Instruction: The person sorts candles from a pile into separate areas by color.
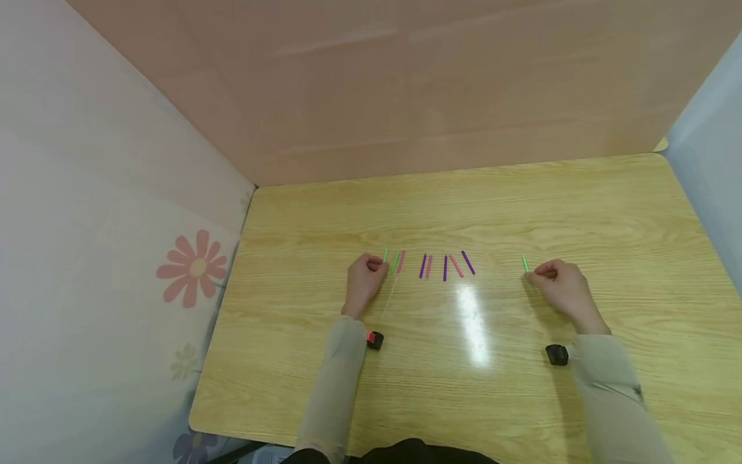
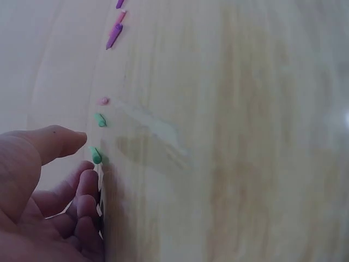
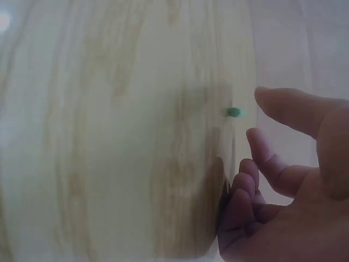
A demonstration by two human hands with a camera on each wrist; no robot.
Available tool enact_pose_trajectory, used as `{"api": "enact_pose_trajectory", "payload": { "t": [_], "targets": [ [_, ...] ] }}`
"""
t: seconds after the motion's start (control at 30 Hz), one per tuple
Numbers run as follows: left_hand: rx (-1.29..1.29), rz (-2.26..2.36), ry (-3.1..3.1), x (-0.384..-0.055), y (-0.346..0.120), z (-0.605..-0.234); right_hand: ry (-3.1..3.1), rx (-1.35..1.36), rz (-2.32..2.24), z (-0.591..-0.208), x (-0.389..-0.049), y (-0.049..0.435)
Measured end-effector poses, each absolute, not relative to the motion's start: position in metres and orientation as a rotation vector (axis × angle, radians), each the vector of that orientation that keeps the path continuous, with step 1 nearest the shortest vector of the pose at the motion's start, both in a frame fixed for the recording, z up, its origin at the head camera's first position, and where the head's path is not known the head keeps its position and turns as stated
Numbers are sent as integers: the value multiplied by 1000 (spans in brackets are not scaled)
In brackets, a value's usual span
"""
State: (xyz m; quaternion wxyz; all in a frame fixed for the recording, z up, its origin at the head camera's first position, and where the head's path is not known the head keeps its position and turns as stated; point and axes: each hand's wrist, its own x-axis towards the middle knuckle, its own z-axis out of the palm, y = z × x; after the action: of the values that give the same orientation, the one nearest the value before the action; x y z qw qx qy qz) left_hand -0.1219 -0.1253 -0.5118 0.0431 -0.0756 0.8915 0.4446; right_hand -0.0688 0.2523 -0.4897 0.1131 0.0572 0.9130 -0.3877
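Note:
Beside the leftmost green stick (image 1: 386,254) is my left hand (image 1: 365,278). In the left wrist view its thumb and forefinger stand apart around that green stick (image 2: 96,155), not pinching it. Another green stick (image 1: 395,261) and a pink stick (image 1: 401,262) lie just to its right. Far to the right, my right hand (image 1: 561,290) is at a lone green stick (image 1: 525,263). The right wrist view shows a gap between thumb and forefinger, with the green stick (image 3: 234,112) just beyond their tips. Whether either hand touches its stick is unclear.
Between the hands lie purple (image 1: 422,265) and pink (image 1: 429,267) sticks, then another purple stick (image 1: 446,268), a slanted pink one (image 1: 456,265) and a slanted purple one (image 1: 468,262). The wooden table (image 1: 464,206) meets a brown panel (image 1: 406,96) behind.

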Motion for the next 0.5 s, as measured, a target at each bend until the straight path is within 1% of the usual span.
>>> {"api": "enact_pose_trajectory", "payload": {
  "t": [0.37, 0.5],
  "targets": [
    [-235, 1279, 2697, -123, -130, -511, 2689, 117, -1062, -489, -67, 251],
    [-249, 1265, 2686, -123, -130, -510, 2692, 137, -1061, -490, -65, 249]
  ]
}}
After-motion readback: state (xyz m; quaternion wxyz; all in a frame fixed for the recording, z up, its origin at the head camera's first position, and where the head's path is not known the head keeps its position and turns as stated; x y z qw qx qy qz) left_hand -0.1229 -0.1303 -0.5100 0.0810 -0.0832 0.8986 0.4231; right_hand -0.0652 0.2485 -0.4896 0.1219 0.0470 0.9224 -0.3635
